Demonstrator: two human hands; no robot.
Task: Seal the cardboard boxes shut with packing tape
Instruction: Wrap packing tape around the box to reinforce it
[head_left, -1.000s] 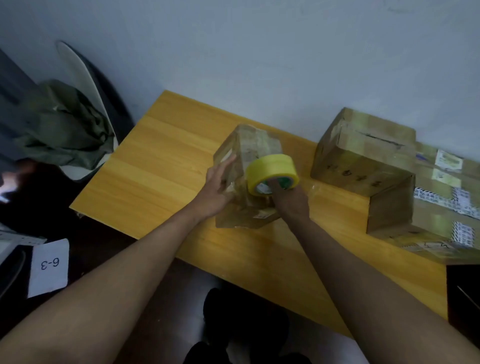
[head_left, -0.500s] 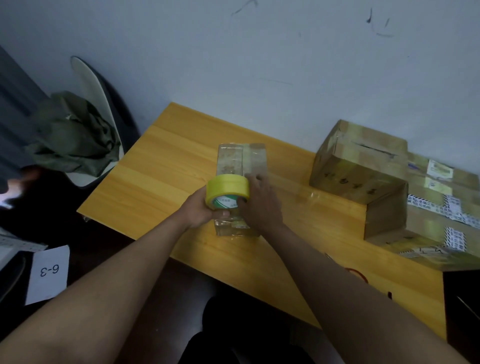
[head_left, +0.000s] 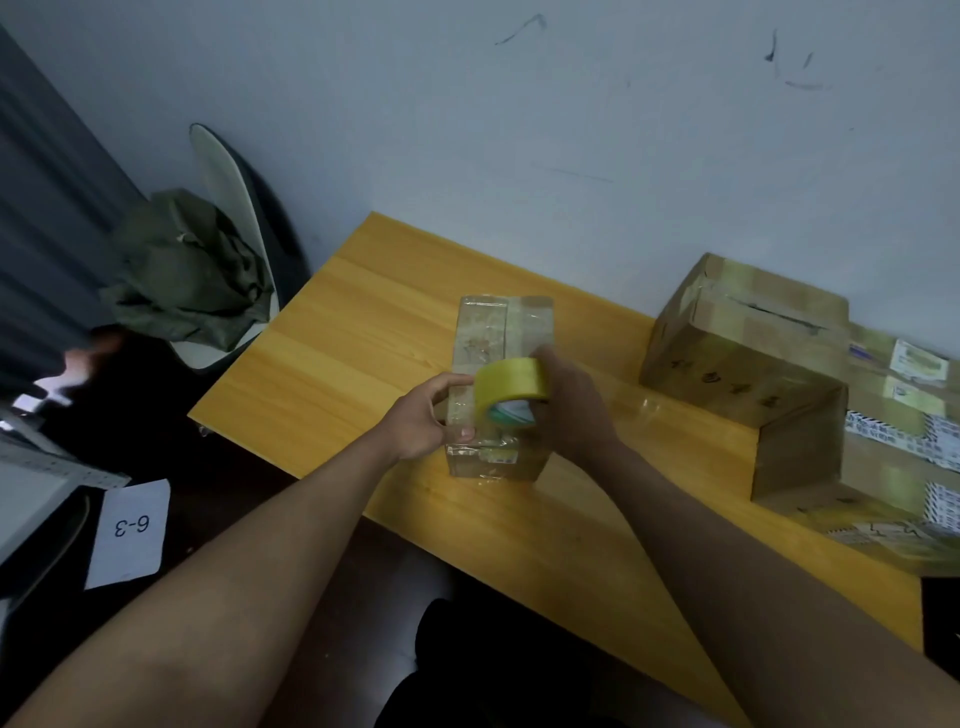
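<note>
Head view: right hand (head_left: 571, 410) grips a yellow packing-tape roll (head_left: 511, 387) over a small tape-wrapped cardboard box (head_left: 498, 364) lying lengthwise near-to-far on the wooden desk (head_left: 337, 364); left hand (head_left: 421, 421) clasps its left side. White card (head_left: 130, 535) reads "6-3".

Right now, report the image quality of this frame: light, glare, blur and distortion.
Head view: dim and bluish-grey, with no hard shadows; the stacked boxes at the right edge are smeared; sheen glints on the taped small box under the tape roll; the wide lens bends the table edges and stretches both forearms.
</note>
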